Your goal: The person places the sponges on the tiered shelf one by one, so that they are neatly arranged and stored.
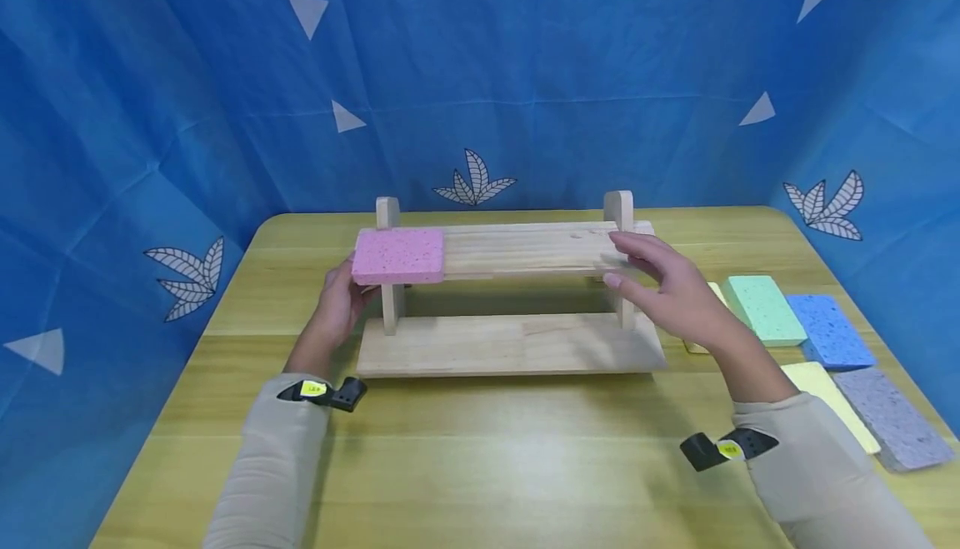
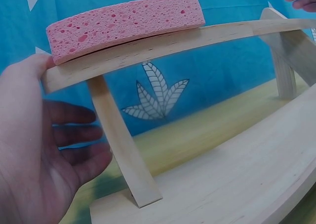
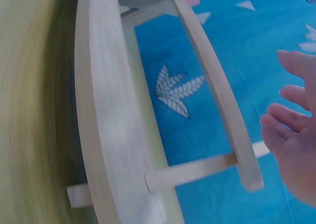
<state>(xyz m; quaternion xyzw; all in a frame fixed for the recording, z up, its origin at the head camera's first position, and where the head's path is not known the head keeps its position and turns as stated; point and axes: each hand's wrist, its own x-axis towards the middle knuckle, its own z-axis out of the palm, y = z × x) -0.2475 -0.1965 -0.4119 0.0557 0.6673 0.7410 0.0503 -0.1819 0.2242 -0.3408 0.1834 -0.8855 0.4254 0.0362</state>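
The pink sponge point(image 1: 399, 254) lies on the left end of the wooden rack point(image 1: 513, 347), apparently touching the left grip point(image 1: 339, 306), whose fingers hang loose, holding nothing. The right grip point(image 1: 675, 291), spread and unladen, partly hides a yellow sponge point(image 1: 717, 291) beside the green sponge point(image 1: 765, 310) on the worktop point(image 1: 510, 466).

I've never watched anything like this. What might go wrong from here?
The pink sponge sits at the left end of the upper shelf, right by the thumb of the left hand, so a nudge might shift it off. The right hand, empty, is close to the shelf's other end and might bump it, jolting the sponge. The purple sponge lies near the right edge of the table and might fall if knocked.
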